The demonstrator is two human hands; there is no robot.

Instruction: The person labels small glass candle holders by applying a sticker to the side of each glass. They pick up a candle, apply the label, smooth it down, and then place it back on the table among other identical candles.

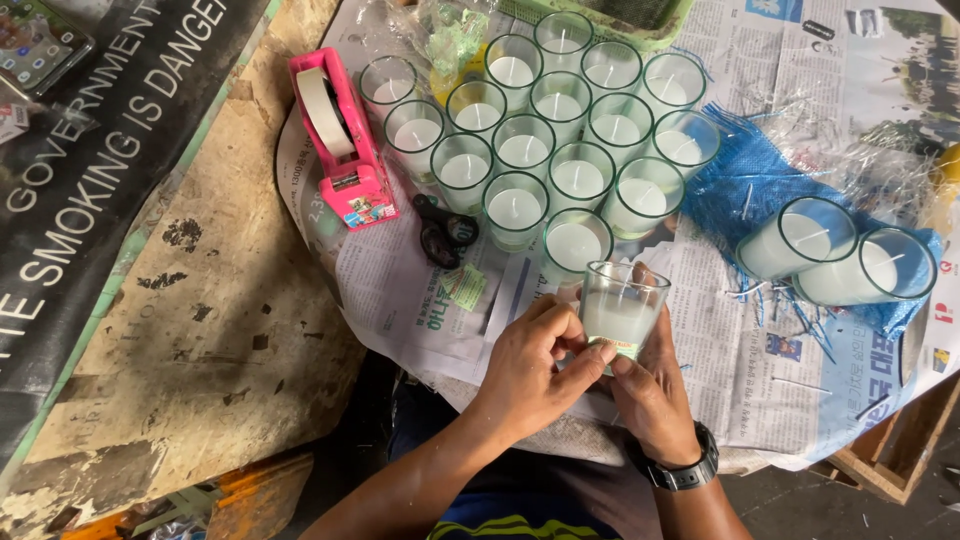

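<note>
Both hands grip one glass candle (621, 308) over the near edge of the bench (230, 330). The left hand (535, 362) pinches at a small label low on the glass with thumb and fingertips, and the right hand (650, 385), a black watch (685, 470) on its wrist, wraps the glass from behind and below. The held candle is tilted a little toward the person, its white wax and wick showing through the rim.

Just beyond it, nearly touching, stands the nearest glass of a packed cluster of candles (560, 130) on newspaper (420, 300). I count sixteen in the cluster, all upright, in slanting rows running toward the far edge. Toward the right edge, two more candles (835, 250) lie on their sides on a blue mesh bag (750, 185), with crumpled clear wrapping around them. That makes nineteen candles counting the held one.

Left of the cluster sits one pink tape dispenser (345, 140) with a roll of pale tape, and close beside it one pair of black scissors (445, 230), near the left hand. At the far edge a green tray (665, 30) is partly in view. A dark banner (90, 180) covers the far-left corner, with a phone (35, 40) lying on it.
</note>
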